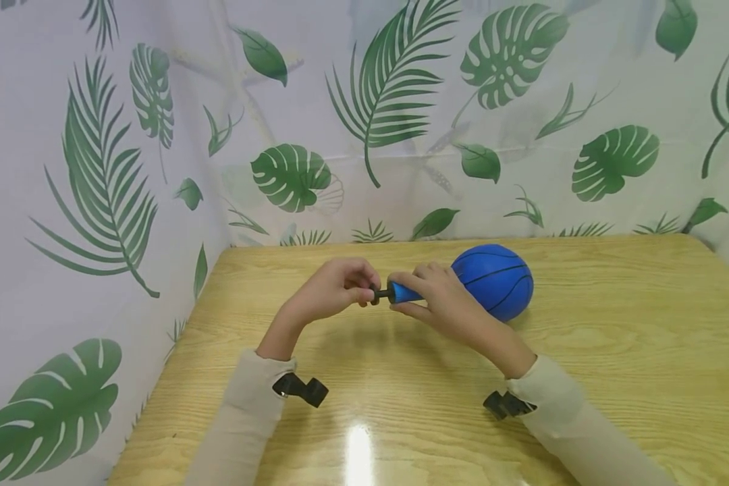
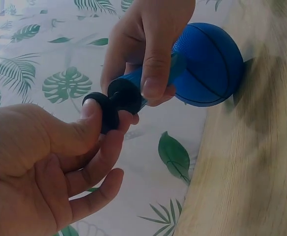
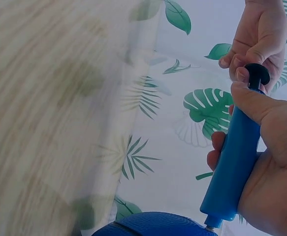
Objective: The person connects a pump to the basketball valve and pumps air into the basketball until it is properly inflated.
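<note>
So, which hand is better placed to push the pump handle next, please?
Probably the left hand: it pinches the black pump handle, while the right hand grips the blue pump barrel.

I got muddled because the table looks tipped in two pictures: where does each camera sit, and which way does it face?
Head: on the head, facing forward and down at the wood-grain table, blue hand pump and blue basketball; left hand, right hand and cream sleeves show.
Left wrist: on that wrist, facing the black pump handle; left hand close, right hand beyond.
Right wrist: on that wrist, facing the pump barrel; right hand close, left hand beyond.
Shared: both wrist views show both hands, the pump and part of the basketball.
</note>
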{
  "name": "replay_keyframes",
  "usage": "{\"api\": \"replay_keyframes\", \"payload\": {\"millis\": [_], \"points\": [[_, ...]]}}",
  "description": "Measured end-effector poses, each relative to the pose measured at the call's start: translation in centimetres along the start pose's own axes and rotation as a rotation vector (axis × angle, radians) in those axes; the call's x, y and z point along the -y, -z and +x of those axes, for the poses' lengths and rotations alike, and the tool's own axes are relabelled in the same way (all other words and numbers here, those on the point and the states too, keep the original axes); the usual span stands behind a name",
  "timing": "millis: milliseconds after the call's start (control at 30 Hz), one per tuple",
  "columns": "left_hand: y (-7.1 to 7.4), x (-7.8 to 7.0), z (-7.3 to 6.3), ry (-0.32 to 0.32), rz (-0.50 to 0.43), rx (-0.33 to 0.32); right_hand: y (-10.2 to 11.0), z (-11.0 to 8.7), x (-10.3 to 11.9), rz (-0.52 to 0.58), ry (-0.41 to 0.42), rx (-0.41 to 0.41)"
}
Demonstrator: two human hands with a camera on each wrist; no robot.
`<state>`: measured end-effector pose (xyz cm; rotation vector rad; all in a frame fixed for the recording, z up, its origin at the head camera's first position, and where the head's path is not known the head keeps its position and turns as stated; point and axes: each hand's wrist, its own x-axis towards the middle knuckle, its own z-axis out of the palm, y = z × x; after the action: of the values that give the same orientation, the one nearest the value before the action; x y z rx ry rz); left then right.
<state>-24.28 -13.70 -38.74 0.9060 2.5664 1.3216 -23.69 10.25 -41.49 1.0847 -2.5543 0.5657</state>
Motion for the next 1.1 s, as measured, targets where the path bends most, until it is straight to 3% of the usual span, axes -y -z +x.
{"api": "replay_keyframes", "payload": {"millis": [267,1100], "points": [[-0.3,0.0,0.0,0.01,-0.017,0.007,0.1,-0.1,-0.2,-0.01,-0.018,0.021],[0.7,-0.8,-0.5,0.021,-0.02,0.034,0.7,0.1,-0.3,0.061,-0.035,0.025]]}}
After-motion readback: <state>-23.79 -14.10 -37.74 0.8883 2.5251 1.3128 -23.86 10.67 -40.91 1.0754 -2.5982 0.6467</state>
